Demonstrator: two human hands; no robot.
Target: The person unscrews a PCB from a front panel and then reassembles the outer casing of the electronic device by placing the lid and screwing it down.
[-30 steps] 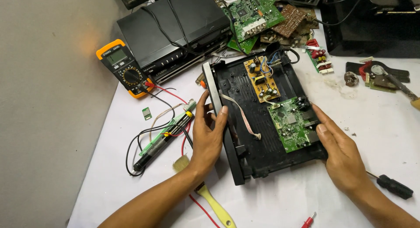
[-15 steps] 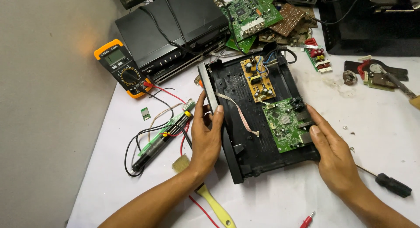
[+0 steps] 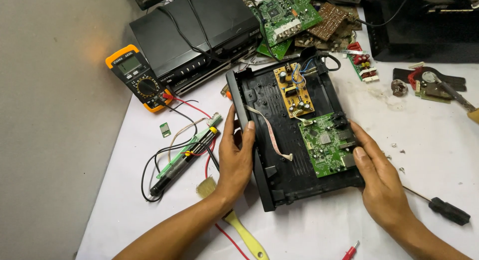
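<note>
An opened black device case (image 3: 279, 140) lies on the white table. Inside it sit a tan power board (image 3: 293, 89) at the far end and a green circuit board (image 3: 328, 145) nearer me, with a loose flat ribbon cable (image 3: 269, 135) between. My left hand (image 3: 236, 155) grips the case's front panel on its left side, thumb over the edge. On the right edge my right hand (image 3: 379, 182) holds the case, its thumb beside the green board.
A yellow multimeter (image 3: 139, 80) with red and black leads sits far left, beside a probe tool (image 3: 184, 155). Closed black boxes (image 3: 194, 30) and loose circuit boards (image 3: 289, 13) lie behind. A yellow-handled brush (image 3: 239, 225), a screwdriver (image 3: 446, 210) and small screws are nearby.
The case has turned slightly and shifted with both hands still on it. My right hand slid along the case's right edge.
</note>
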